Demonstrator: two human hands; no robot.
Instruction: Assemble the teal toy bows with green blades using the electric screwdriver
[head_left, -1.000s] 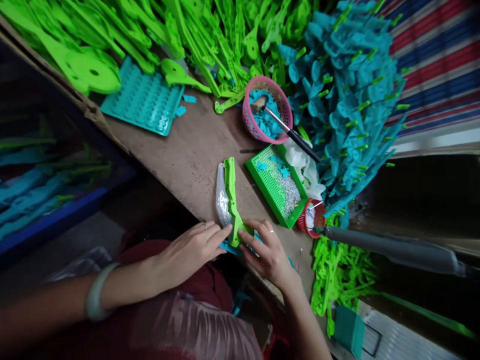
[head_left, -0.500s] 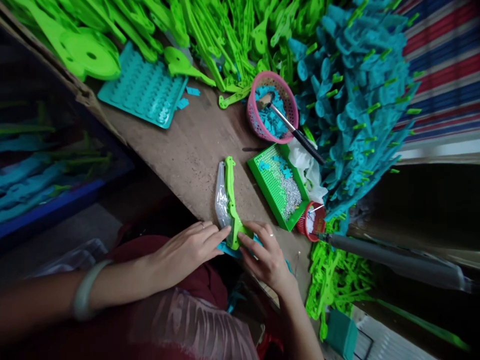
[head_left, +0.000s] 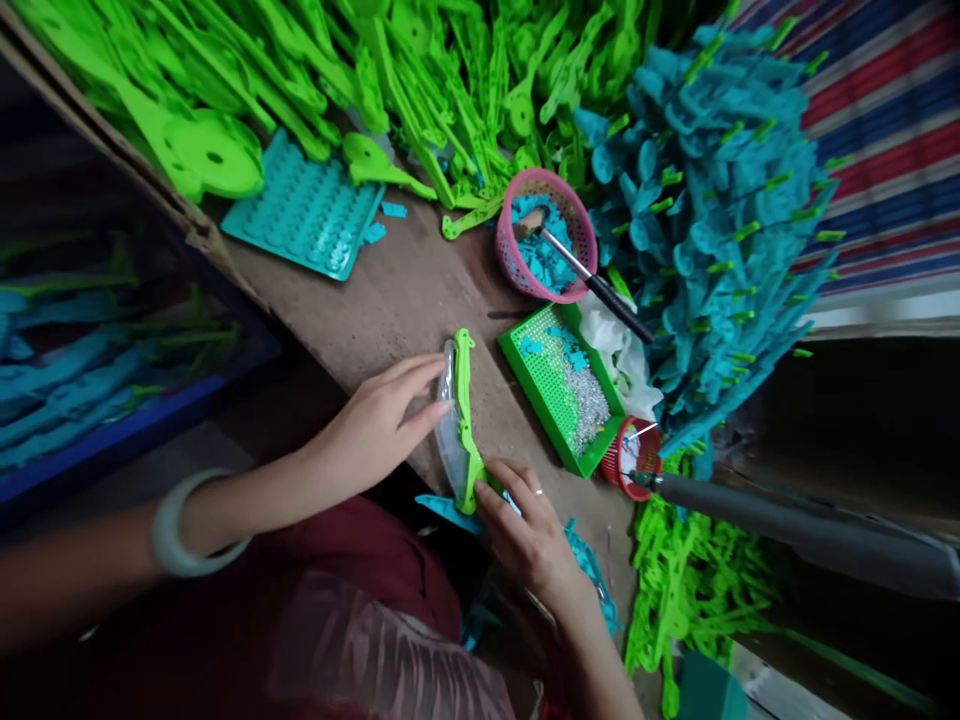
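A long bright-green plastic part (head_left: 464,395) stands out from the table edge, its narrow end pointing away from me. Along its left side lies a clear plastic shell (head_left: 452,440), curved and shiny. My left hand (head_left: 390,412), with a bangle on its wrist, has its fingers stretched out and thumb apart, the tips against the shell's left edge. My right hand (head_left: 529,525) is closed on the wide near end of the green part; the fingertips are partly hidden. Beneath both is a blue plastic piece (head_left: 448,512).
A pink basket (head_left: 506,262) of blue bits holds a brush. Beside it, a green tray (head_left: 536,400) contains small silvery pieces, with a red basket (head_left: 611,460) nearby. Green parts (head_left: 420,60) and blue parts (head_left: 705,250) are heaped around; a teal ridged tray (head_left: 300,215) lies left.
My left hand has moved up from the near end to the middle of the clear shell, its thumb spreading from the fingers. My right hand stays at the green part's near end.
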